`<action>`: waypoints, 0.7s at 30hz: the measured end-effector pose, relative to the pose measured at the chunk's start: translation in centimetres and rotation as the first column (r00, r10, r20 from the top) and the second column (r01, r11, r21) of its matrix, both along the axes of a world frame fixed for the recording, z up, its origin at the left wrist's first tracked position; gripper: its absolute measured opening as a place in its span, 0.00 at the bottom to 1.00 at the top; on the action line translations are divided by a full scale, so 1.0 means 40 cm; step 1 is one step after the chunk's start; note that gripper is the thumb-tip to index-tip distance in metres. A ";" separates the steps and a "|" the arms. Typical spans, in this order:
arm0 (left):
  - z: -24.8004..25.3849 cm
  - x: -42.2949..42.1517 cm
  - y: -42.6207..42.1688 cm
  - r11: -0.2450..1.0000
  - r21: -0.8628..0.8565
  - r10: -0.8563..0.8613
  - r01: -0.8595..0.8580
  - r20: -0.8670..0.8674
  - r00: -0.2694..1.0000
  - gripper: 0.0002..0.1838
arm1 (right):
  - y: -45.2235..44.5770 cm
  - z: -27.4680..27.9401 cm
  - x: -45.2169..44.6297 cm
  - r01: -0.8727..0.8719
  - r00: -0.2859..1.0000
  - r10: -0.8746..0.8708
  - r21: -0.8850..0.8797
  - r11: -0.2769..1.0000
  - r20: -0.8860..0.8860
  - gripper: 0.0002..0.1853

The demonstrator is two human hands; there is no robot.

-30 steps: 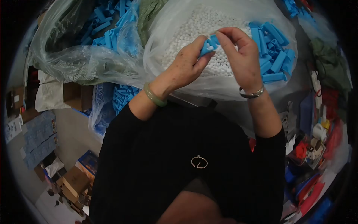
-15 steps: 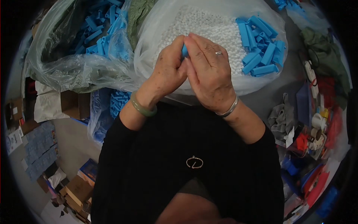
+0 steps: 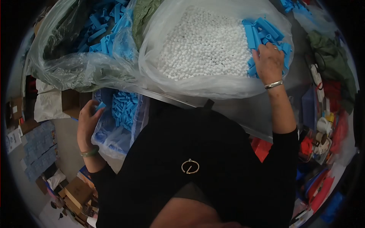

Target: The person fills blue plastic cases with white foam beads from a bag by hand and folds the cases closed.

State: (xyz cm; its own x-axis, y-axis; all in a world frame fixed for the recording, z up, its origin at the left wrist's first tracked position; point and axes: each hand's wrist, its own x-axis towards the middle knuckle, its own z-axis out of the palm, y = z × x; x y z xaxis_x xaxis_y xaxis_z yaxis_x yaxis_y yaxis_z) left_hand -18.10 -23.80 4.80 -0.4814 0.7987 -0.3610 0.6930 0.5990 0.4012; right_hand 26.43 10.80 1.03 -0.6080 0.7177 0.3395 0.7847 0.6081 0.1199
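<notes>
My left hand (image 3: pixel 89 118) pinches a small blue plastic piece (image 3: pixel 100 106) between thumb and fingertips, at the left edge of a bag-lined blue bin (image 3: pixel 108 140). Inside that bin lie many similar blue pieces (image 3: pixel 125 110). Far to the right, my right hand (image 3: pixel 270 62) reaches down onto a pile of blue hollow plastic pieces (image 3: pixel 268 27). Its thumb is apart from the fingers, and the fingertips are partly hidden among the pieces. The pile rests beside small white balls (image 3: pixel 207 45) in a large clear plastic bag (image 3: pixel 213 88).
Another clear bag (image 3: pixel 102 70) at the upper left holds more blue pieces (image 3: pixel 104 43). A metal table edge (image 3: pixel 163 98) runs in front of my body. Cardboard boxes (image 3: pixel 78 192) stand at the lower left. A white mug (image 3: pixel 324 123) and assorted items crowd the right side.
My hands were together over the white balls around a blue piece. They have separated: the left has moved down-left to the bin with a blue piece, the right across to the pile.
</notes>
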 end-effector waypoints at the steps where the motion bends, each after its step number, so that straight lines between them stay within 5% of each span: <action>1: -0.035 -0.011 -0.023 0.992 0.113 -0.032 0.056 -0.211 0.977 0.11 | 0.004 -0.006 -0.004 0.021 1.000 -0.021 0.030 0.999 0.005 0.11; 2: -0.056 -0.022 -0.038 0.968 0.207 -0.043 0.140 -0.415 0.909 0.11 | 0.009 -0.010 -0.011 0.018 1.000 -0.018 0.031 0.999 0.004 0.11; 3: -0.050 -0.020 -0.025 0.968 0.206 -0.044 0.141 -0.414 0.909 0.11 | 0.017 -0.015 -0.018 0.031 0.999 -0.030 0.045 0.999 -0.030 0.11; 5: -0.021 0.003 0.034 0.957 0.286 0.074 -0.039 -0.112 0.991 0.11 | 0.041 -0.020 -0.034 0.041 0.997 -0.037 0.061 0.997 -0.061 0.11; 14: 0.088 0.137 0.216 0.823 0.567 -0.050 0.005 0.065 0.997 0.06 | 0.177 -0.078 -0.130 0.078 0.994 -0.092 0.211 0.974 0.057 0.14; 20: 0.080 0.192 0.254 0.777 0.628 -0.115 0.044 0.072 0.991 0.05 | 0.201 -0.078 -0.138 0.136 0.987 -0.143 0.086 0.987 0.074 0.12; 21: 0.079 0.206 0.265 0.778 0.627 -0.106 0.036 0.075 0.992 0.05 | 0.203 -0.064 -0.133 0.104 0.990 -0.109 -0.054 0.993 -0.085 0.12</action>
State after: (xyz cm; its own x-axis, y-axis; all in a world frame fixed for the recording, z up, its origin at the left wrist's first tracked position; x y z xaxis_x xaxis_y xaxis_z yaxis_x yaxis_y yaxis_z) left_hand -9.85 -13.21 7.94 -0.4037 0.8959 0.1854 0.6587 0.1441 0.7385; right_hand 21.13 18.91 -1.52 -0.4967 0.7938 0.3511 0.8515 0.5240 0.0200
